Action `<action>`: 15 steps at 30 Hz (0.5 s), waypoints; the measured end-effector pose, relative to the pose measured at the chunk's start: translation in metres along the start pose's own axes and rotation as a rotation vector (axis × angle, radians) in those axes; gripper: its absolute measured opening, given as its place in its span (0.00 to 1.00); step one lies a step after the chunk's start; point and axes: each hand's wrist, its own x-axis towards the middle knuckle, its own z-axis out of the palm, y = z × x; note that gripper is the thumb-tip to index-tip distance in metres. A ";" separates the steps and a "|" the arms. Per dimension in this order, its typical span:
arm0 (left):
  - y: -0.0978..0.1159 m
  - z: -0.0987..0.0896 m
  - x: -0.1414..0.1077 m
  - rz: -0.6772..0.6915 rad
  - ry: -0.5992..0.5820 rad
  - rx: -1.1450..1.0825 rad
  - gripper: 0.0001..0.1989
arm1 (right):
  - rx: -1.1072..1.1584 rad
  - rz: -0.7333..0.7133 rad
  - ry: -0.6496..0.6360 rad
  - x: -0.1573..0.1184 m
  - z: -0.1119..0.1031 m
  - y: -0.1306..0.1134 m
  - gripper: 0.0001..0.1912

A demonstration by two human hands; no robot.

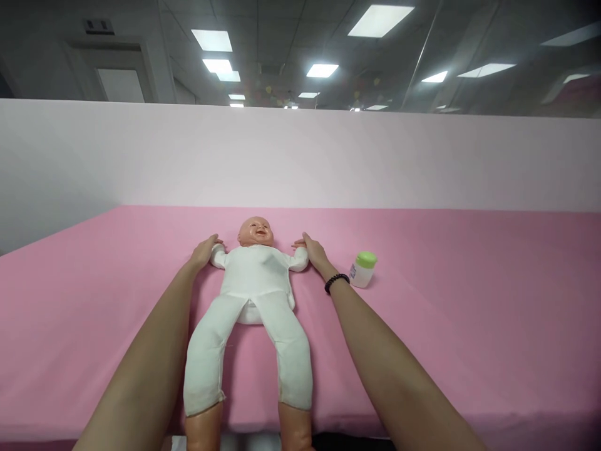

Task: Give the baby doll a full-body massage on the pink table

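Note:
A baby doll with a white cloth body lies on its back on a pink-covered surface, its head at the far end and its legs towards me. My left hand is closed around the doll's hand on the left side of the view. On the other side, my right hand grips the doll's other hand, with the thumb on top. Both of the doll's arms are bent and spread out beside its shoulders. My fingers partly hide its hands. A black beaded bracelet circles my right wrist.
Just right of my right wrist stands a small translucent jar with a green lid. The pink cover reaches back to a low white partition. The doll's lower legs extend over the near edge.

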 end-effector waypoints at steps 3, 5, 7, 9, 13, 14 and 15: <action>-0.003 -0.002 0.001 -0.015 -0.011 -0.093 0.30 | -0.057 0.001 -0.010 0.001 0.001 0.003 0.21; -0.004 -0.002 -0.002 -0.025 -0.002 -0.153 0.28 | -0.041 -0.003 -0.018 0.000 0.001 0.004 0.21; -0.004 -0.001 -0.005 -0.022 0.037 -0.276 0.22 | 0.020 -0.008 -0.032 -0.003 0.000 0.004 0.19; -0.004 -0.002 -0.007 0.012 0.118 -0.428 0.17 | 0.102 -0.032 -0.035 -0.008 -0.002 0.001 0.15; -0.002 -0.012 -0.008 0.032 0.298 -0.626 0.23 | 0.312 -0.106 0.015 -0.017 -0.006 -0.014 0.18; -0.001 -0.015 -0.007 0.030 0.318 -0.671 0.25 | 0.388 -0.098 0.032 -0.019 -0.008 -0.021 0.24; 0.000 -0.019 -0.007 0.032 0.323 -0.715 0.25 | 0.468 -0.078 0.039 -0.021 -0.011 -0.028 0.29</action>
